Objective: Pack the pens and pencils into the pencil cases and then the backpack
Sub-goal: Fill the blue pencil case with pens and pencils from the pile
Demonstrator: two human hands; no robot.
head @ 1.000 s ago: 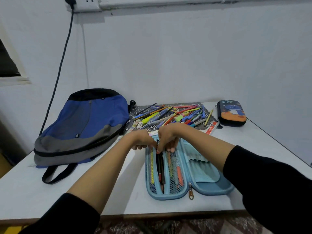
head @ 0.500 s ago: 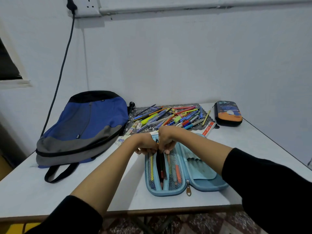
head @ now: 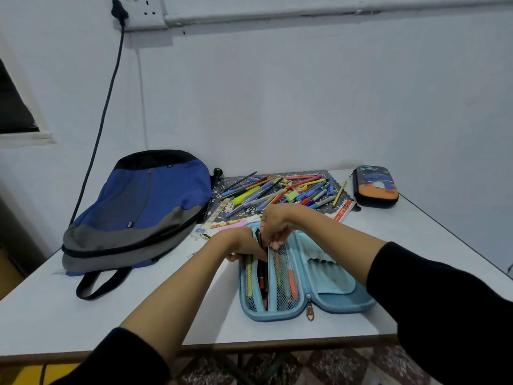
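The blue pencil case (head: 333,287) lies open at the counter's (head: 111,315) 6 o'clock, dark pencils (head: 262,276) in its middle slot. Since a second ago the right hand (head: 273,222) has risen to the case's 12 o'clock end, its grip curled there; on pencil or mesh, I cannot tell. The left hand (head: 236,244) grasps the case's 10 o'clock rim. Loose pens and pencils (head: 277,190) lie at 12, the backpack (head: 144,207) at 10. The print on the red-and-white strip (head: 342,212) is too small to read.

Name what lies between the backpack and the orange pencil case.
The loose pens and pencils heaped on a dark patterned mat, seen in the head view.
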